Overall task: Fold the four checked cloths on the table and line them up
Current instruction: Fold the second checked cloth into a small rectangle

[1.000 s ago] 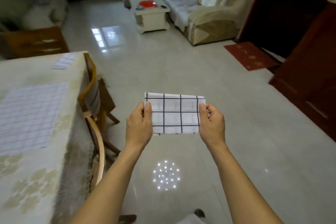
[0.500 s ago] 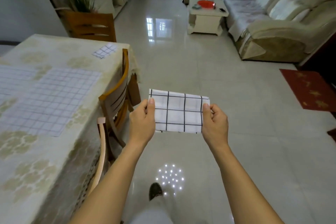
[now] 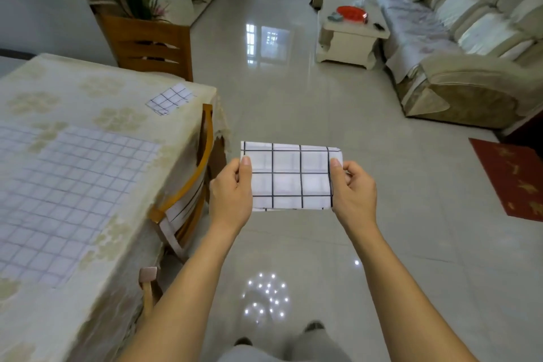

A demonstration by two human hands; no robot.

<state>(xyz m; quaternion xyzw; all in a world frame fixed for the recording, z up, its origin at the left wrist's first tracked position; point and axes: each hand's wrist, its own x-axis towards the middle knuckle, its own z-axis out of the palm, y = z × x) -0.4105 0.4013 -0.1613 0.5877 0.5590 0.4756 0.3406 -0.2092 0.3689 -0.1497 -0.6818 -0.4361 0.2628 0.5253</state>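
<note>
I hold a folded white cloth with black checks (image 3: 289,176) in the air over the floor, to the right of the table. My left hand (image 3: 232,191) pinches its left edge and my right hand (image 3: 354,191) pinches its right edge. On the table (image 3: 97,97) a large checked cloth (image 3: 64,194) lies spread flat, with another flat one (image 3: 11,138) partly seen at the left edge. A small folded checked cloth (image 3: 170,98) lies near the table's far right corner.
A wooden chair (image 3: 191,185) is pushed in at the table's right side, between me and the table, and another chair (image 3: 150,47) stands at the far end. A coffee table (image 3: 349,35), a sofa (image 3: 458,47) and a red mat (image 3: 517,179) lie beyond on the tiled floor.
My view has swung left, bringing more of the table and its cloths into sight. Both hands keep the same hold on the folded cloth.
</note>
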